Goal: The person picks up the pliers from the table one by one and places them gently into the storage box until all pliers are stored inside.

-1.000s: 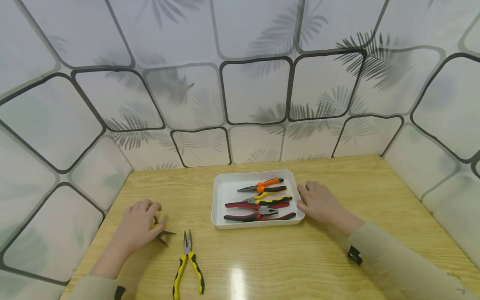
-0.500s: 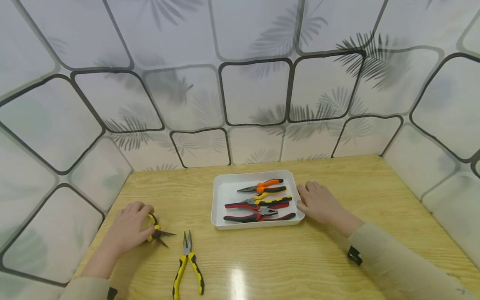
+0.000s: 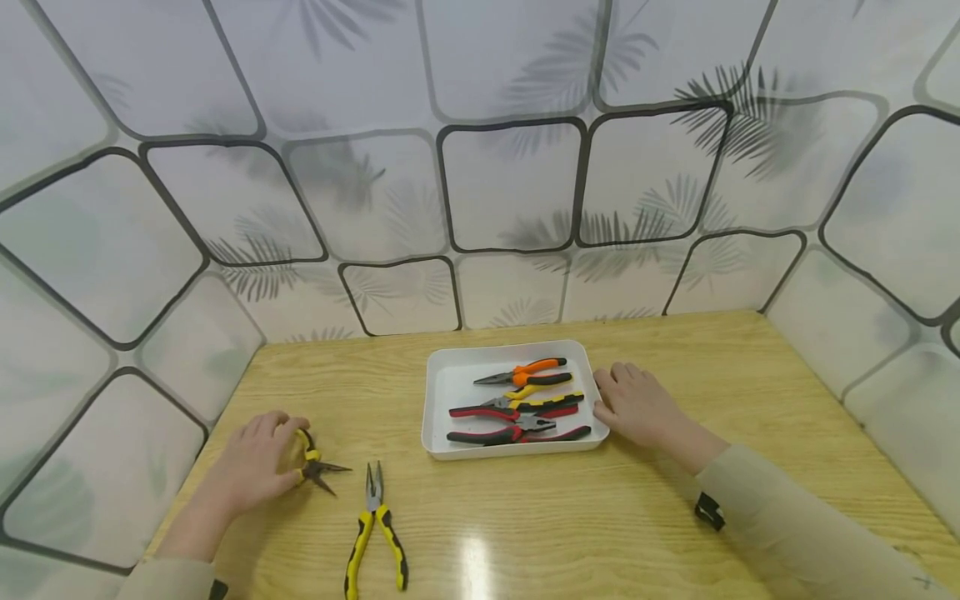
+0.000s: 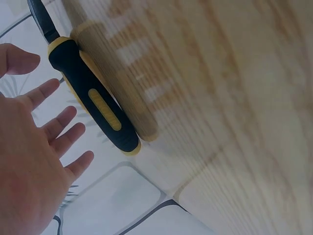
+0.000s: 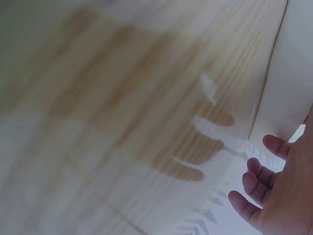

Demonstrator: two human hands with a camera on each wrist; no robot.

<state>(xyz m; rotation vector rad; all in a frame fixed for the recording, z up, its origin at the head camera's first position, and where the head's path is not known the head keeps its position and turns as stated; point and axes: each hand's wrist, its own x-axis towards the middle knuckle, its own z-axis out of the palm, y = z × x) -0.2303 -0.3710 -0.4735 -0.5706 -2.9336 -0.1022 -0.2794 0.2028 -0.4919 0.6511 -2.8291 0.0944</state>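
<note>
My left hand is beside a small pair of needle-nose pliers with yellow-and-black handles on the table's left. In the left wrist view, the fingers are spread and stand apart from the pliers' handle. A larger pair of yellow-and-black long-nose pliers lies just to the right, jaws pointing away from me. My right hand rests at the right end of a white tray, fingertips right at its wall. In the right wrist view, its fingers are loosely bent alongside that white wall.
Inside the tray lie several pliers: an orange-and-black pair at the back, a yellow-and-black pair in the middle, and red-and-black ones in front. A patterned curtain surrounds the wooden table at the back and sides.
My left hand has drawn back to the left from the small pliers, uncovering more of their yellow handles. The right hand and the tray have stayed put.
</note>
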